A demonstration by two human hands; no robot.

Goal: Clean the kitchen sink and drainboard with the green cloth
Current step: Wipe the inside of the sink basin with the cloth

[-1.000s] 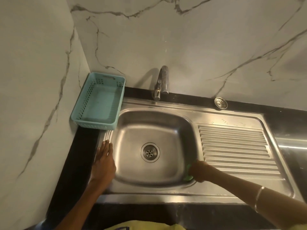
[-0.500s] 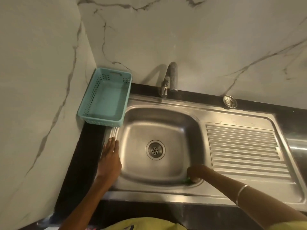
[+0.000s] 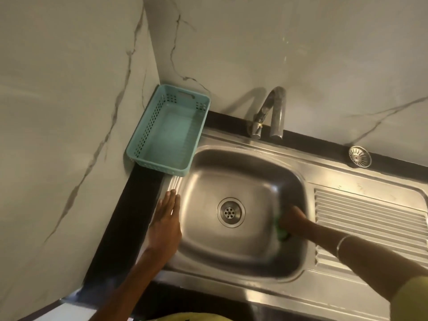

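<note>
- Right hand (image 3: 292,220) grips the small bunched green cloth (image 3: 280,233) against the right inner wall of the stainless-steel sink basin (image 3: 208,246), right of the round metal drain (image 3: 230,212).
- Left hand (image 3: 166,224), fingers straight, rests flat on the rim left of the drain.
- The ribbed steel drainboard (image 3: 370,218), judged not yet wiped, lies just beyond the right hand, further right of the drain.

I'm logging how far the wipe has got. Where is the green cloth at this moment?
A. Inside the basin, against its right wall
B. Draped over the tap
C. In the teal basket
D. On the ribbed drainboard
A: the right hand presses the green cloth against the right inner wall of the sink, short of the drainboard.
</note>
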